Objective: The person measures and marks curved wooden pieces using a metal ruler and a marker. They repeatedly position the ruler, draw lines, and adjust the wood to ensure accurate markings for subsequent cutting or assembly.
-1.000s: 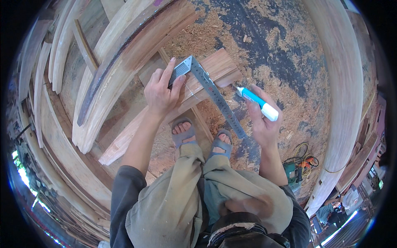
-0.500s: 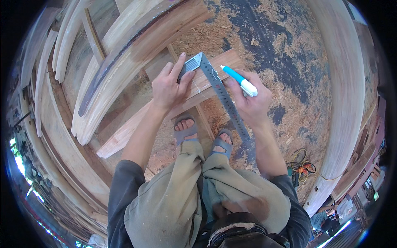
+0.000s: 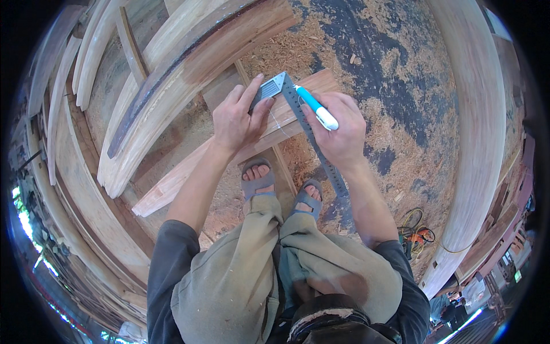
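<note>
A wooden beam (image 3: 189, 182) runs slantwise in front of my feet, with thin white lines marked across it. My left hand (image 3: 238, 117) grips the thick metal stock of a try square (image 3: 321, 150) against the beam's far edge. Across the beam and past its near side stretches the square's dark, graduated blade. My right hand (image 3: 339, 127) is closed around a blue and white marking pen (image 3: 317, 107). The pen's tip is at the blade's edge, near the corner of the square; whether it touches the wood I cannot tell.
Large curved timbers (image 3: 189, 74) lie to the left, with more curved boards (image 3: 86, 195) beyond them. Along the right side stands a long curved timber (image 3: 472, 143). Sawdust and shavings (image 3: 395, 103) cover the dark ground. A tangled cord (image 3: 417, 226) lies at the lower right.
My right hand has moved left, bringing the pen tip from beyond the blade to the blade's edge near the corner. My left hand and the square have shifted slightly right in view.
</note>
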Tool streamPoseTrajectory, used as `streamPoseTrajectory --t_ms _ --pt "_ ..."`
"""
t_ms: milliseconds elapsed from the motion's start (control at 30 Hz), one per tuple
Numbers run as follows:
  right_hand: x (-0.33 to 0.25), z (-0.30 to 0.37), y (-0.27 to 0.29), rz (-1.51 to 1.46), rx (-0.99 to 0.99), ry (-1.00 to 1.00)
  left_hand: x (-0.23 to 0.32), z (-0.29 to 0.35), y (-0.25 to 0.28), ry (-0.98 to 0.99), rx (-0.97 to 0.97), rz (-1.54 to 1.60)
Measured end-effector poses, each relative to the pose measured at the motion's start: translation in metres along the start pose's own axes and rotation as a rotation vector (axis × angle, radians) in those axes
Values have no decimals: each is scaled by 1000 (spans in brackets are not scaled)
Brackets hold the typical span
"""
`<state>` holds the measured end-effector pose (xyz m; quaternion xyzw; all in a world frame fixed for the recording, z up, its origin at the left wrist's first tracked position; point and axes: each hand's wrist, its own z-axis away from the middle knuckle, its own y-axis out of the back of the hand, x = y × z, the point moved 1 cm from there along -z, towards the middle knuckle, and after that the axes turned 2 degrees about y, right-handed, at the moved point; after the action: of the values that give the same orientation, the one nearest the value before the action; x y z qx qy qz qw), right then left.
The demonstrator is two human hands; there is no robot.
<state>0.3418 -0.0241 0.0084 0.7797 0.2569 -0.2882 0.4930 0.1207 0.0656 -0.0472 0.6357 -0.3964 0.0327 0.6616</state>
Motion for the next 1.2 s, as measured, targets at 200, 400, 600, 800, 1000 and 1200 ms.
streamPoseTrajectory --t_ms 200,400,600,800,1000,1200 --pt "-19 15 33 131 -163 -69 0 0 -1 -15 26 -5" --pt "-24 27 56 12 -69 -188 -1 1 -2 -2 37 0" --pt "-13 52 49 -177 133 -354 -6 8 0 -70 88 74" --pt "-8 108 34 39 -9 -248 25 34 10 -258 209 183" --pt "22 133 58 39 286 -402 50 7 10 -340 34 246" --pt "64 149 95 -339 581 -997 52 -2 -7 18 -240 -95"
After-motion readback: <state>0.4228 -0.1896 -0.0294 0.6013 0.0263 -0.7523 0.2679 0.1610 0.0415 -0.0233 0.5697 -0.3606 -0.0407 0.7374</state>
